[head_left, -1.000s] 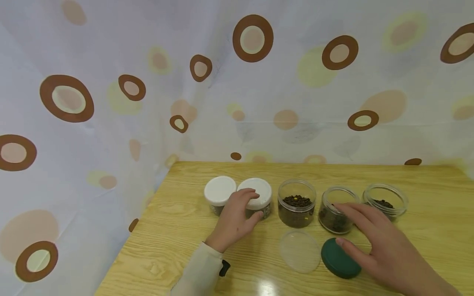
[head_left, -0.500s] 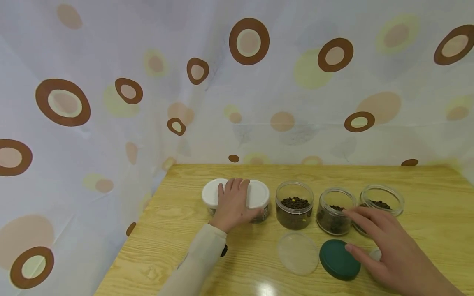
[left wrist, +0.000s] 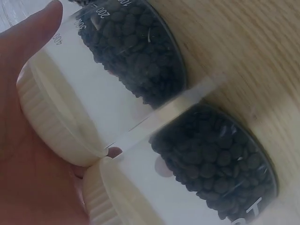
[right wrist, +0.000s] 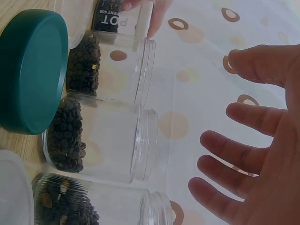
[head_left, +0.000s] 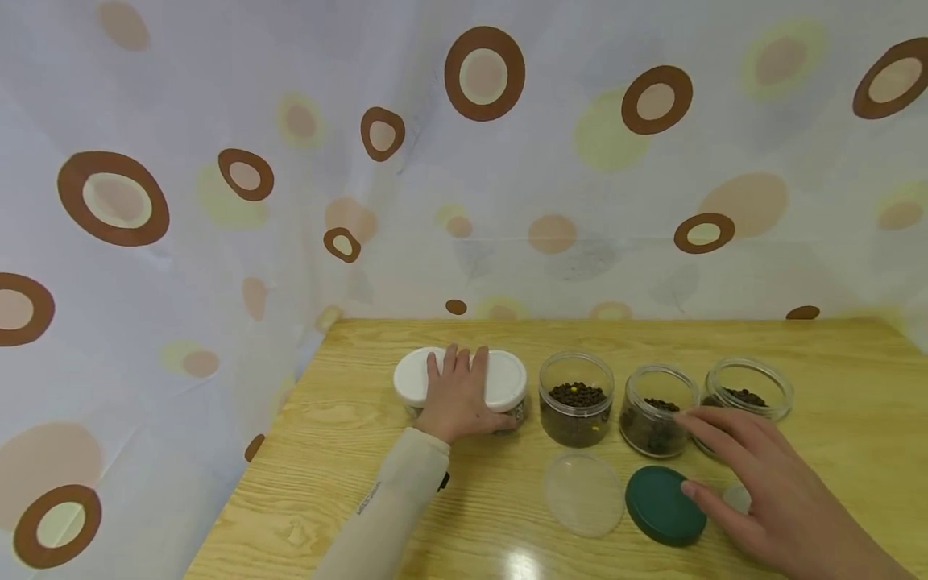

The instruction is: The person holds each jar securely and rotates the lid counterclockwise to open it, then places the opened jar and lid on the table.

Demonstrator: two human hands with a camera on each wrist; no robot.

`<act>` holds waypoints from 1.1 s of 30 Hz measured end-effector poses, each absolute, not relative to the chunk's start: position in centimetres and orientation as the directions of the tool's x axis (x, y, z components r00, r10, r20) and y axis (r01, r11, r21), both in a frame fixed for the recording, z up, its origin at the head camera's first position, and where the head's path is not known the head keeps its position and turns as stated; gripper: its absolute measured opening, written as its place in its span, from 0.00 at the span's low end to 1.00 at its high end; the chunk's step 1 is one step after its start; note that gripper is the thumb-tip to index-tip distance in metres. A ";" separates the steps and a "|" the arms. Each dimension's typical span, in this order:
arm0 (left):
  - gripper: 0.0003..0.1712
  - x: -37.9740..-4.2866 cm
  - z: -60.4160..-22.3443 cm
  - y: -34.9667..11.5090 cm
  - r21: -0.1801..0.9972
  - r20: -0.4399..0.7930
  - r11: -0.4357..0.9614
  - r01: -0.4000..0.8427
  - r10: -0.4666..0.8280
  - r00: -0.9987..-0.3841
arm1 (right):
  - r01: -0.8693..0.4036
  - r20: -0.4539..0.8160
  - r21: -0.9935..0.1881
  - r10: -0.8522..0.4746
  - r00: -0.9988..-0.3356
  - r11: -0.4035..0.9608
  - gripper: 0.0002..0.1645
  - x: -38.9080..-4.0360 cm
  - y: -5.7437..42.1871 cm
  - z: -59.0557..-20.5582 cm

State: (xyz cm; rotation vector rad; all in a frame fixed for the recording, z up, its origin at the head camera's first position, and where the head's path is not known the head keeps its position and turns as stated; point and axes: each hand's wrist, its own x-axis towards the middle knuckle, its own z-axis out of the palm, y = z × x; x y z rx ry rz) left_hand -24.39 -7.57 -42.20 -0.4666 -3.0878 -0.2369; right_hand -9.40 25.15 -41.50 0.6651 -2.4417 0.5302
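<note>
Two clear jars with white lids stand side by side at the left of the row. My left hand [head_left: 458,399] grips the right-hand white-lidded jar [left wrist: 136,61], its fingers across the lid and the thumb along the jar's side. Inside both are dark pellets; the left-hand white-lidded jar [head_left: 415,377] touches or nearly touches its neighbour. My right hand [head_left: 768,483] hovers with fingers spread, holding nothing, near the middle lidless jar [right wrist: 103,145] and over part of the right lidless jar [head_left: 750,388]. Below its thumb lies a dark green lid [head_left: 664,506].
Another lidless jar [head_left: 576,415] of dark pellets with yellow bits stands between the white-lidded pair and the others. A flat translucent lid [head_left: 583,493] lies in front of it. Partly hidden by my right hand is a pale lid [head_left: 737,498]. A patterned sheet [head_left: 565,161] hangs behind the wooden table [head_left: 290,499].
My left hand has moved left and forward over the white-lidded jars and settled there. My right hand has drawn slightly right, off the middle lidless jar, uncovering the pale lid.
</note>
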 end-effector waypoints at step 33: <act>0.64 -20.2 -38.7 -7.7 0.677 0.339 0.617 0.401 0.223 -0.914 | -0.561 0.566 -0.245 -0.354 -0.745 0.790 0.50 -9.6 24.5 -42.5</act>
